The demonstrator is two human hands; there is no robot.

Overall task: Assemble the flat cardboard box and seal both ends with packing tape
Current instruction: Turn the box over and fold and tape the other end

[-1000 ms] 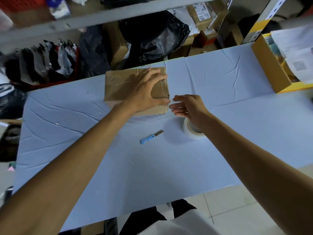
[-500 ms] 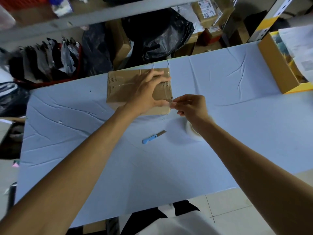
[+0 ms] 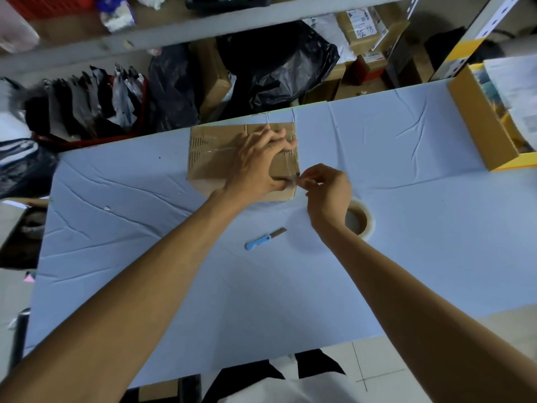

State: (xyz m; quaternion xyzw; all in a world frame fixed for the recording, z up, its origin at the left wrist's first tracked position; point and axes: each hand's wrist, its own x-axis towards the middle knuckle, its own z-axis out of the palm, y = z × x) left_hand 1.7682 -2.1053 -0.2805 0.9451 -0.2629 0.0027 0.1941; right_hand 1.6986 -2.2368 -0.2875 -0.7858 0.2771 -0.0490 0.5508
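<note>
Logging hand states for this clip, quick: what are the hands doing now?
Left hand: open, pressing down on the cardboard box.
Right hand: closed, pinching the tape end at the box's corner.

Both bare arms are reaching forward, the left arm [image 3: 151, 280] slanting in toward the middle and the right arm [image 3: 406, 286] angling in beside it. The left hand [image 3: 257, 167] is lying palm-down on the box [image 3: 209, 152], its fingers [image 3: 279, 138] spread and nearly straight. The right hand [image 3: 328, 193] is curling just beside it, thumb and fingertips pinching a strip of tape [image 3: 296, 179] at the box's near right corner.
</note>
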